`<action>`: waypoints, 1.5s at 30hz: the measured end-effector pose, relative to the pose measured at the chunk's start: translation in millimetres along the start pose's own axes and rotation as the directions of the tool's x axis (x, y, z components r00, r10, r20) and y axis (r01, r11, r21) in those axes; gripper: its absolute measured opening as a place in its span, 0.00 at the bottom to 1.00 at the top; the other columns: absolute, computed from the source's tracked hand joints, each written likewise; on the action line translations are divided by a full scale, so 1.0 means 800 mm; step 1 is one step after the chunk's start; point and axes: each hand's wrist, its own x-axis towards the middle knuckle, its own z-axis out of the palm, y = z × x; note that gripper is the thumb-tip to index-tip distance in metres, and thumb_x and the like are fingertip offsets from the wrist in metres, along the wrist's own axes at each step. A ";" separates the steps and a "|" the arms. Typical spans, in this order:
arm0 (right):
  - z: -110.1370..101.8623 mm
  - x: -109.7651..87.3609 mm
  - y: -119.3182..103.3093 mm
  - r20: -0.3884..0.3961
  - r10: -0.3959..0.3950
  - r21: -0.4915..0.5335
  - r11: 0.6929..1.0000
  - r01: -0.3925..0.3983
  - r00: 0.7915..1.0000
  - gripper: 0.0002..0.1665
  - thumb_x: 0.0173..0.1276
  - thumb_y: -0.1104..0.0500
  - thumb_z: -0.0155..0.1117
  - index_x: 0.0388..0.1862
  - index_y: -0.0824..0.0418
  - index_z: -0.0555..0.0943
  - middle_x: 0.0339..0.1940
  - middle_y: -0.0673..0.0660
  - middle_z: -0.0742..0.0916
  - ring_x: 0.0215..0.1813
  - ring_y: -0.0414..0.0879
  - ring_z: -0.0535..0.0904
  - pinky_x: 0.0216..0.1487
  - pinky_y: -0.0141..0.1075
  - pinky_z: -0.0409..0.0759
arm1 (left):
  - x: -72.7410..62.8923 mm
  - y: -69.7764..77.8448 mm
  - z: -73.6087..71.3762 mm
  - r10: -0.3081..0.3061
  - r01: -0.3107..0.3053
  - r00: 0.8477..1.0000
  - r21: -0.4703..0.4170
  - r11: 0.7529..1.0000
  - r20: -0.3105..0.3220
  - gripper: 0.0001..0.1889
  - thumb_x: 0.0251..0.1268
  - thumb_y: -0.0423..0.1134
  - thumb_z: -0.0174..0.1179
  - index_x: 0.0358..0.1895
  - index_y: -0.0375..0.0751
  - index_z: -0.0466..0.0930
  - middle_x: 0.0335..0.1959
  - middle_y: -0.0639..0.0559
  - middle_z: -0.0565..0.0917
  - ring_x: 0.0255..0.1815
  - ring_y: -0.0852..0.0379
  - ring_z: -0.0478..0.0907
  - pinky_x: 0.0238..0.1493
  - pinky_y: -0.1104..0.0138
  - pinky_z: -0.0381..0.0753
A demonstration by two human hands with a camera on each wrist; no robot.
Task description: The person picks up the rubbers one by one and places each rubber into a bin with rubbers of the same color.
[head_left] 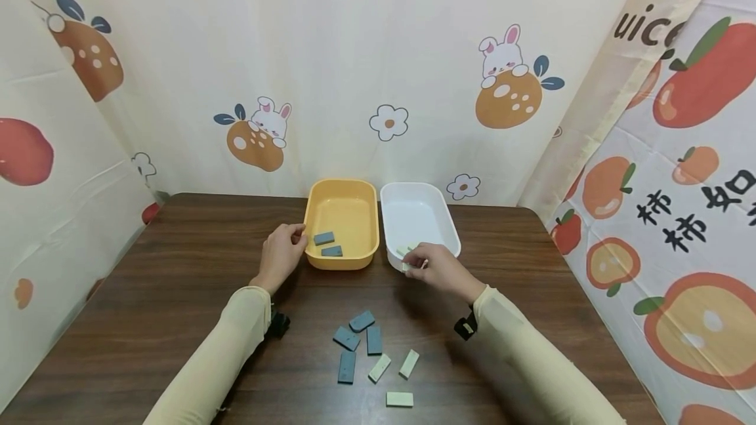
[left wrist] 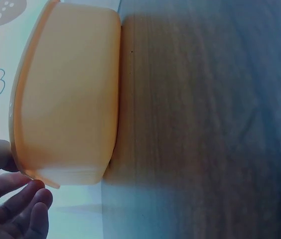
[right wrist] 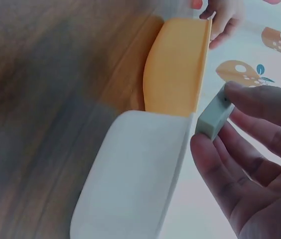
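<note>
My right hand (head_left: 438, 270) pinches a pale green rectangular block (right wrist: 214, 115) between thumb and fingers, over the near end of the white tray (head_left: 420, 205). Pale green pieces show inside that tray near the fingers, partly hidden by the hand. At the left rim of the yellow tray (head_left: 342, 189), my left hand (head_left: 280, 256) holds the edge with curled fingers; the left wrist view shows the fingertips (left wrist: 37, 185) against the rim. Two blue-grey blocks (head_left: 324, 238) lie in the yellow tray.
Several blue-grey blocks (head_left: 374, 340) lie loose on the brown wooden table (head_left: 224, 241) in front of the trays. Beside them are three pale green blocks (head_left: 399, 399). The trays stand side by side near the back edge, before a printed curtain (head_left: 348, 64).
</note>
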 end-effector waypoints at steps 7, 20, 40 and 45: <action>-0.013 0.012 0.008 -0.055 0.068 -0.012 0.998 -0.069 0.996 0.09 0.60 0.63 0.71 0.39 0.64 0.86 0.31 0.53 0.86 0.35 0.42 0.80 0.38 0.34 0.78 | 0.000 -0.002 -0.001 0.009 -0.009 1.000 -0.001 1.000 -0.005 0.15 0.69 0.39 0.56 0.52 0.34 0.83 0.41 0.41 0.83 0.41 0.46 0.80 0.44 0.53 0.80; -0.030 0.031 0.030 -0.086 0.187 -0.041 0.981 -0.191 0.979 0.09 0.62 0.61 0.69 0.39 0.65 0.86 0.34 0.58 0.88 0.38 0.47 0.82 0.42 0.41 0.81 | 0.000 -0.003 -0.001 0.016 -0.016 1.000 -0.001 1.000 -0.020 0.11 0.68 0.39 0.57 0.45 0.37 0.85 0.38 0.43 0.85 0.35 0.49 0.80 0.37 0.59 0.78; -0.004 0.068 0.077 -0.051 0.290 -0.202 0.934 -0.295 0.956 0.09 0.61 0.63 0.66 0.37 0.68 0.86 0.33 0.60 0.87 0.37 0.51 0.80 0.45 0.43 0.78 | 0.000 -0.002 -0.002 -0.018 0.018 1.000 -0.026 1.000 -0.009 0.12 0.68 0.38 0.58 0.47 0.36 0.84 0.38 0.43 0.86 0.35 0.50 0.79 0.38 0.59 0.80; 0.001 0.077 0.089 -0.034 0.351 -0.233 0.908 -0.349 0.936 0.10 0.62 0.64 0.63 0.38 0.68 0.86 0.40 0.63 0.88 0.42 0.54 0.82 0.51 0.47 0.79 | 0.000 -0.001 -0.001 -0.013 0.012 1.000 -0.025 1.000 -0.019 0.12 0.68 0.38 0.58 0.47 0.35 0.84 0.38 0.42 0.86 0.35 0.49 0.80 0.38 0.58 0.79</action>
